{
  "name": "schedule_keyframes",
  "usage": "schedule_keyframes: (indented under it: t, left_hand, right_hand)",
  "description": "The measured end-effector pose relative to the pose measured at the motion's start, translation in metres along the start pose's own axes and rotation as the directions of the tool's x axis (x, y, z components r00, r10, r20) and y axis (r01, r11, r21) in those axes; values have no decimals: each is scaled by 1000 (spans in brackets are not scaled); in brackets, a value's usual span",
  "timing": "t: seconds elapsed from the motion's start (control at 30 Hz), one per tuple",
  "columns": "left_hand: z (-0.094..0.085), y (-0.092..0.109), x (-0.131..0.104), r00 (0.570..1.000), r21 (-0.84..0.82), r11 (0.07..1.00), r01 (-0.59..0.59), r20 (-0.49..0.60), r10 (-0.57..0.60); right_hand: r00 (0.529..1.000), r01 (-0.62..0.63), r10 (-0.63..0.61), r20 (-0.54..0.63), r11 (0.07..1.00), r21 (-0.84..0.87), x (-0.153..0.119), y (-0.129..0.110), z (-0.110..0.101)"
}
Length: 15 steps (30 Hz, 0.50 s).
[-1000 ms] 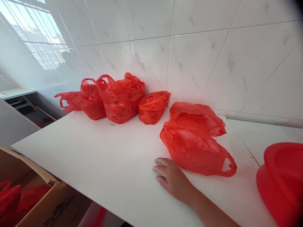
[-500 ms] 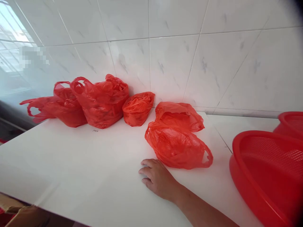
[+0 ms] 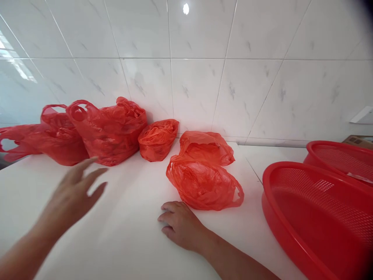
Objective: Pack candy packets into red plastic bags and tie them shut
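Observation:
My left hand (image 3: 77,190) is raised over the left part of the white table (image 3: 128,233), fingers apart and slightly blurred, holding nothing. Behind its fingertips stands a full red plastic bag (image 3: 113,132) with looped handles. My right hand (image 3: 182,225) rests on the table top, its fingers spread and slightly bent, with nothing in them. Just beyond it lies a crumpled red plastic bag (image 3: 204,184), its handle loop pointing right. Another thin red bag (image 3: 208,146) lies behind that one, its mouth partly open.
A second red bag with handles (image 3: 58,140) leans at the far left. A small bundled red bag (image 3: 158,140) sits by the tiled wall (image 3: 198,93). On the right are a large red plastic basket (image 3: 291,210) and another red basket (image 3: 323,155) behind it.
My left hand has come into view from the lower left. The view has shifted to the right, showing more of the baskets. My right hand stays on the table by the bag.

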<state>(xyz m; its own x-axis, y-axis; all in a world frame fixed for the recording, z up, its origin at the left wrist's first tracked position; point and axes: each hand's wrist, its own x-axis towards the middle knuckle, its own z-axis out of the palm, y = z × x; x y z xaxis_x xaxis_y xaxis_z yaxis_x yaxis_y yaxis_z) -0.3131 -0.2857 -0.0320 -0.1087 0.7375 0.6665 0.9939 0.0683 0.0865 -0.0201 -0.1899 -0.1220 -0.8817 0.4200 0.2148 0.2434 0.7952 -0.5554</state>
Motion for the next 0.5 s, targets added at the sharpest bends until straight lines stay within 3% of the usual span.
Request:
schedule_keyframes:
  t: [0.1, 0.2, 0.27, 0.37, 0.43, 0.5]
  left_hand:
    - [52, 42, 15, 992, -157, 983, -100, 59, 111]
    - [92, 84, 31, 990, -421, 905, 51, 140, 10]
    - [111, 106, 40, 960, -593, 763, 258, 249, -130]
    - [131, 129, 48, 868, -747, 444, 496, 418, -267]
    - [140, 138, 47, 836, -794, 283, 538, 460, -301]
    - [146, 143, 42, 827, -819, 202, 536, 462, -321]
  right_hand:
    - [1000, 7, -7, 2, 1000, -16, 1, 0, 0]
    - [1000, 21, -21, 2, 999, -25, 0, 2, 1]
    - [999, 34, -34, -6, 999, -21, 0, 3, 2]
    - [998, 58, -59, -27, 998, -22, 0, 7, 6]
    - [996, 76, -77, -33, 996, -40, 1, 9, 8]
    - [995, 90, -92, -33, 993, -71, 2, 11, 11]
